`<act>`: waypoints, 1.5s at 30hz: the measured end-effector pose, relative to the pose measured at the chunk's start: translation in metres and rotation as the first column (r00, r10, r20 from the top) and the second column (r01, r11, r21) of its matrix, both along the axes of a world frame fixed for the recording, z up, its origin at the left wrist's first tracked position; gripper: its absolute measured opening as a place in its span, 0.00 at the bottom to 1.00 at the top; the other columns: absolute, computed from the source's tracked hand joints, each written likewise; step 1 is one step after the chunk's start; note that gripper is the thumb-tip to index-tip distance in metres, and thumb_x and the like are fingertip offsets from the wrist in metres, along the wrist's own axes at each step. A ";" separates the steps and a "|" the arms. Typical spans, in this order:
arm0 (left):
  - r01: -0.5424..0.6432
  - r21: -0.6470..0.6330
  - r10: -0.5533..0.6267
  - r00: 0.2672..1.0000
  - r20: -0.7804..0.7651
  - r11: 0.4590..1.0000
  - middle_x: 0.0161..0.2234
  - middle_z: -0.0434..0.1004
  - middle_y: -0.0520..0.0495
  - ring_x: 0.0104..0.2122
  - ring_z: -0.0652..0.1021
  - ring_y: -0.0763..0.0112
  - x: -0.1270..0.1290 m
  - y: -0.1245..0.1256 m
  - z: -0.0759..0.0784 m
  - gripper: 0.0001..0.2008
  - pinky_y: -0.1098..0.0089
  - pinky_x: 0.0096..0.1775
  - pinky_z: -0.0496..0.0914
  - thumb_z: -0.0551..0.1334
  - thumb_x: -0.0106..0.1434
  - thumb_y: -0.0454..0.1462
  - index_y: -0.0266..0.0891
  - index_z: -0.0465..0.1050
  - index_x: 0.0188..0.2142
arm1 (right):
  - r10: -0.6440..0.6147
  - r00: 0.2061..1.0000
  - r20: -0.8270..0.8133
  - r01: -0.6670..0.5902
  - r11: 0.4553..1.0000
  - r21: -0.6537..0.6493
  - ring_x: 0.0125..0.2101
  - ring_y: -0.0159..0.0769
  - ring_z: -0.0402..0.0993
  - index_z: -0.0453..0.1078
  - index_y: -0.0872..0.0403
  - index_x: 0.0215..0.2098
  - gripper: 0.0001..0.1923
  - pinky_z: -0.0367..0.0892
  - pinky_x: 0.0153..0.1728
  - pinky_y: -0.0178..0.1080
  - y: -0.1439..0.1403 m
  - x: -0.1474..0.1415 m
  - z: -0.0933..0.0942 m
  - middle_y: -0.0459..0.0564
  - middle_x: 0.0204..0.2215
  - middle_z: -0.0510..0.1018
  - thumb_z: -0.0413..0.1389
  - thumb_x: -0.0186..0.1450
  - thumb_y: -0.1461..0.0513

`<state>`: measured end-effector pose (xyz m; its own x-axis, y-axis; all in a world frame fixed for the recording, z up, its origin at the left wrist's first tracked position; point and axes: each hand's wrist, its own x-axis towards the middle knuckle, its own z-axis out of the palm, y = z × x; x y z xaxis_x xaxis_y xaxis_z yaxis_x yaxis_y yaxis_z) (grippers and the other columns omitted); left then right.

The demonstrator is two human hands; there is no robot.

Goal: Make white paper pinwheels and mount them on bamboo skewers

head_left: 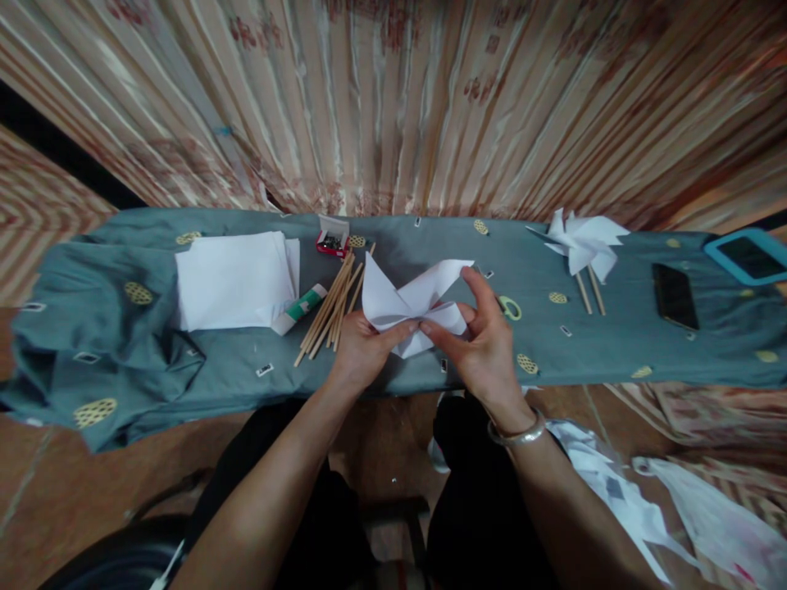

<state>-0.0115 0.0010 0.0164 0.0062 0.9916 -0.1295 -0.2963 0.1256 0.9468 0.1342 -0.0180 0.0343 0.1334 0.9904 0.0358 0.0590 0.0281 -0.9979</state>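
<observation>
Both hands meet at table centre on a white folded paper pinwheel, w/ flaps fanning out to 11, 1 and 4 o'clock from the pinch point. Left hand closed on the paper's lower-left edge, thumb on top, fingers under. Right hand pinches the centre w/ thumb tip, index finger curled over the upper-right flap; silver bangle on that wrist. So the paper sits betw. the two hands, partly above them, lifted just off the grey-green tablecloth.

Containers: small red box at 11 o'clock from the hands, lid flipped open, dark small bits inside – too small to tell what. Teal tray-like item at far 2–3 o'clock; contents unclear.

Nearby: bundle of wooden sticks just left of left hand, glue stick beside them, stack of white paper at 9–10 o'clock. Finished pinwheels on sticks at 2 o'clock, phone beyond. Tape ring just right of right hand.
</observation>
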 end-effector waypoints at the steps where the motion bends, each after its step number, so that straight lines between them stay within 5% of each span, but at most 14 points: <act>1: -0.011 0.006 0.011 1.000 -0.003 1.000 0.30 0.84 0.47 0.30 0.81 0.64 0.000 0.000 0.000 0.13 0.65 0.36 0.76 0.75 0.42 0.38 0.37 0.81 0.29 | 0.002 1.000 0.010 -0.002 1.000 0.001 0.27 0.34 0.76 0.53 0.46 0.65 0.45 0.74 0.29 0.38 0.000 0.000 -0.001 0.41 0.29 0.80 0.68 0.54 0.57; 45: -0.040 0.012 0.040 0.999 0.010 0.999 0.31 0.84 0.46 0.30 0.82 0.63 0.000 0.002 -0.002 0.14 0.65 0.36 0.77 0.74 0.43 0.37 0.34 0.81 0.31 | 0.025 0.997 0.076 -0.024 1.000 -0.014 0.29 0.39 0.77 0.50 0.47 0.67 0.43 0.76 0.30 0.44 0.002 -0.003 -0.008 0.45 0.33 0.80 0.64 0.59 0.56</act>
<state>-0.0114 0.0027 0.0147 -0.0320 0.9925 -0.1178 -0.3102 0.1022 0.9452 0.1311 -0.0156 0.0261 0.1062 0.9938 0.0322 0.1347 0.0177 -0.9907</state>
